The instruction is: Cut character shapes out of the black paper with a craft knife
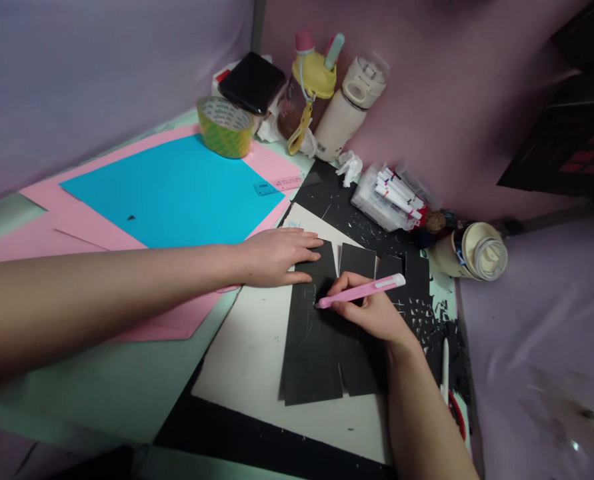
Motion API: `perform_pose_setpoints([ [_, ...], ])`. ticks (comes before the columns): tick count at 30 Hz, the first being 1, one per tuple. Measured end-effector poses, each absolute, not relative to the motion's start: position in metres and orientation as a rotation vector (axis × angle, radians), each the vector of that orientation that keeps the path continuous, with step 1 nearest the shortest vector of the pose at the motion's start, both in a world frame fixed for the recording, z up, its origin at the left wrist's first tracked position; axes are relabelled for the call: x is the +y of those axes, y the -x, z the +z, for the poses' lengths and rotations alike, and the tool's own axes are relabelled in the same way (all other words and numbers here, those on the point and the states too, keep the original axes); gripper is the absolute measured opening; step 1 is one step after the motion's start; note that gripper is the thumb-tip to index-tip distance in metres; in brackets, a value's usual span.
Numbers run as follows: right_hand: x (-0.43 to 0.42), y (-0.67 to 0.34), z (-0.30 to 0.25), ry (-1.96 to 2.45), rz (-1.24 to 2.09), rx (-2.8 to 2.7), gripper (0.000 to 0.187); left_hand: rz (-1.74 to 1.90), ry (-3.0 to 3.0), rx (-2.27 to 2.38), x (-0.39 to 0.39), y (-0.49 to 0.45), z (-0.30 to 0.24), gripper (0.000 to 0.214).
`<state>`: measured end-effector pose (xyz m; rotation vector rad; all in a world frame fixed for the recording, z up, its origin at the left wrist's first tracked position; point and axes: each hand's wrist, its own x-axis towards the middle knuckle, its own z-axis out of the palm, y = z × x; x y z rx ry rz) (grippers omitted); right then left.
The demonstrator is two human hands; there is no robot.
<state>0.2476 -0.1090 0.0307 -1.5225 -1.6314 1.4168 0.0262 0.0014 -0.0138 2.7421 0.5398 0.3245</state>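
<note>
My left hand (281,257) lies flat with fingers spread, its fingertips pressing the upper part of a black paper strip (311,360). Faint pale window-like outlines show on that strip. In my right hand (364,303) is a pink pen-style craft knife (361,291), gripped like a pencil. Its tip touches the strip at one of the outlines, just below my left fingers. More black paper pieces (357,260) lie to the right, partly hidden by my right hand and forearm. Under the strips is a white board (241,353).
Blue paper (177,193) lies on pink sheets (101,227), with a tape roll (227,130) and a ruler (277,185). Behind stand a phone (253,82), bottles (341,117) and a box of markers (391,197). A cup (477,253), black scraps (437,320) and a white pen (445,370) are rightward.
</note>
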Motion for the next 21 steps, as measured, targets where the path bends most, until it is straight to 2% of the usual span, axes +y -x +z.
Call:
perform_pose_setpoints([
  [21, -0.1052, -0.2461, 0.0257, 1.555, 1.295, -1.607, 0.006, 0.293, -2.732, 0.542, 0.0001, -0.0258, -0.0112, 0.050],
])
